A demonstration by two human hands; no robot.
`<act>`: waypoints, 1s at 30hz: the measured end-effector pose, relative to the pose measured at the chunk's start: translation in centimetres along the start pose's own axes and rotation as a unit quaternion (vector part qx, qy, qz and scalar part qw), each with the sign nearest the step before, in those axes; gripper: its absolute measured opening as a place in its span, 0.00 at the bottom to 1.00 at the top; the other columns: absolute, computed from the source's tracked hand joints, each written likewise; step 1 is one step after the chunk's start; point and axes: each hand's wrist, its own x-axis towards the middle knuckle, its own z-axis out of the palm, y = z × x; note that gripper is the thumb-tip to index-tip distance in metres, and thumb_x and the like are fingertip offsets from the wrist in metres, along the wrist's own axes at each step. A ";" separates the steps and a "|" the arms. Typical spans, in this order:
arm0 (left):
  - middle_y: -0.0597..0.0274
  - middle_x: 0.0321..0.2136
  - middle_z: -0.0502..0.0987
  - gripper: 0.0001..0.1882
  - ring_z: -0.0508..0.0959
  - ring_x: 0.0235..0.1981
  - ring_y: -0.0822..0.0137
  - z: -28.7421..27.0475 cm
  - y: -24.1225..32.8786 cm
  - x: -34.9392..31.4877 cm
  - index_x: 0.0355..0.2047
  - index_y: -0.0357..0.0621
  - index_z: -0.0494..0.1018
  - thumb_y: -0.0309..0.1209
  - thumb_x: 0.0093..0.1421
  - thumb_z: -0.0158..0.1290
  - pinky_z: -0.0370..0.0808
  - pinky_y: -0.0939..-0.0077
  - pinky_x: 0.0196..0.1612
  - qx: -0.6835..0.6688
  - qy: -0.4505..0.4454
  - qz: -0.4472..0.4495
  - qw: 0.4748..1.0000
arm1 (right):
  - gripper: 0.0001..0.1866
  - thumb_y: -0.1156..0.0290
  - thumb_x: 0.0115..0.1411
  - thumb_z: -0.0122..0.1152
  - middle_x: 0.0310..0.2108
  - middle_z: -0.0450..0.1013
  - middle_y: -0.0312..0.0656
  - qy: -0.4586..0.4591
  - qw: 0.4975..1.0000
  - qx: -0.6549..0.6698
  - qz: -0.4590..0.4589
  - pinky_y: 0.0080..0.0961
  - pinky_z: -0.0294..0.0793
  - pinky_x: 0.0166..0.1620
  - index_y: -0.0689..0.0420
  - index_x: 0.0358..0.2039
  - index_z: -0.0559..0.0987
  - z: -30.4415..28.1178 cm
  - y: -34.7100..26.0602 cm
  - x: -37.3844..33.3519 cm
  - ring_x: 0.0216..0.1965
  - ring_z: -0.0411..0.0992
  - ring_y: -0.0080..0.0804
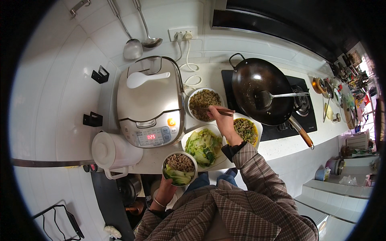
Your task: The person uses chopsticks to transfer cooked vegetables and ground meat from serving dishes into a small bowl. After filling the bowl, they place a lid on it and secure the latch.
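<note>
My left hand (165,191) grips a round metal bowl (196,170) from below, in front of the counter edge. In it lie brown minced meat (179,162) and green cooked leaves (177,176). My right hand (222,119) is closed on a pair of dark chopsticks (226,112), whose tips reach into a white bowl of brown minced food (206,100). Below that stands a white dish of cooked green vegetable (203,146). Partly behind my right wrist is another white dish, with a minced meat and green stir-fry (245,130).
A rice cooker (150,96) with a white rice paddle (146,79) on its lid stands left; a white pitcher (114,152) is beside it. On the black stove (309,120) sits a wok (257,84) holding a metal spatula (287,95), its wooden handle (304,136) jutting toward me.
</note>
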 end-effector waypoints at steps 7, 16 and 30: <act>0.56 0.68 0.61 0.37 0.63 0.69 0.53 0.5 0.6 0.0 0.71 0.51 0.54 0.36 0.64 0.54 0.66 0.52 0.68 0.003 0.002 -0.002 1.000 | 0.10 0.72 0.66 0.65 0.35 0.80 0.47 -0.105 0.965 -0.204 -0.129 0.26 0.79 0.40 0.67 0.40 0.84 -0.1 -2.1 -0.2 0.35 0.79 0.32; 0.57 0.68 0.61 0.39 0.63 0.69 0.55 0.4 0.6 0.8 0.72 0.50 0.53 0.37 0.63 0.57 0.66 0.53 0.69 -0.005 -0.015 -0.012 1.000 | 0.09 0.73 0.66 0.63 0.34 0.81 0.45 -0.067 0.957 -0.223 -0.171 0.27 0.77 0.42 0.66 0.37 0.84 -3.5 -3.9 -3.7 0.35 0.77 0.34; 0.59 0.68 0.61 0.41 0.63 0.69 0.56 1.3 0.9 1.5 0.72 0.51 0.53 0.37 0.63 0.60 0.64 0.54 0.70 -0.021 -0.039 -0.022 0.999 | 0.11 0.69 0.67 0.64 0.38 0.79 0.46 -0.044 0.985 -0.123 -0.113 0.26 0.79 0.43 0.66 0.39 0.85 -1.5 0.7 -0.9 0.37 0.79 0.31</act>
